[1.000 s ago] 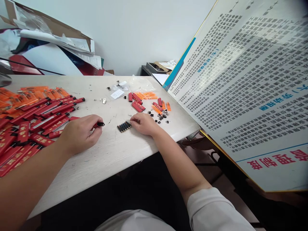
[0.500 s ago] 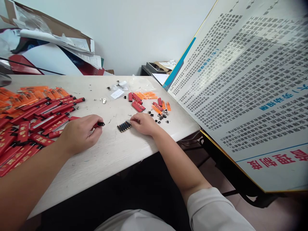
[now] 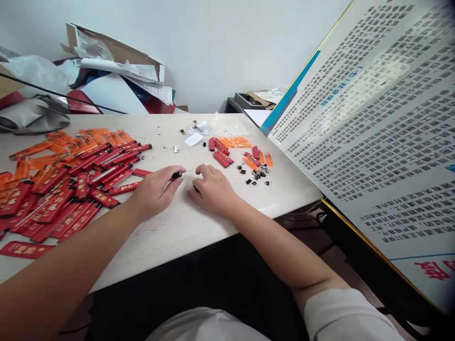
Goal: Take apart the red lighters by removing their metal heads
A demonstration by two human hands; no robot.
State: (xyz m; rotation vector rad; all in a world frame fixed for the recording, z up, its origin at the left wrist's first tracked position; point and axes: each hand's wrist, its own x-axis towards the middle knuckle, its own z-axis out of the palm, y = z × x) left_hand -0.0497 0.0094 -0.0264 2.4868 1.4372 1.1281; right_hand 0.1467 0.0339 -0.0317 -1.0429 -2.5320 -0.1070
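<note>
Since half a second ago my right hand has slid left along the table and now covers the spot where a row of short black pieces lay in plain sight. Only one dark bit shows, under my curled fingertips; the rest of the row is hidden by my hand. My right fingers are bent, the index arched, with a small gap toward the thumb, and I cannot tell whether they have hold of that bit or merely cover it.

My left hand has come a little right and forward, so my hands are nearer each other, just apart. It is closed in a pinch, thumb against forefinger, on a black-ended piece. That piece sits above the tabletop, between my left hand's pile and my right hand. Its long axis runs roughly sideways, the black end pointing right toward my other hand; the remainder is lost inside my grip.

My view has also swung left: more of the pile of red cases and orange translucent pieces shows, and a grey bag has come further in. The small metal and black parts beyond my right hand lie as they did.
</note>
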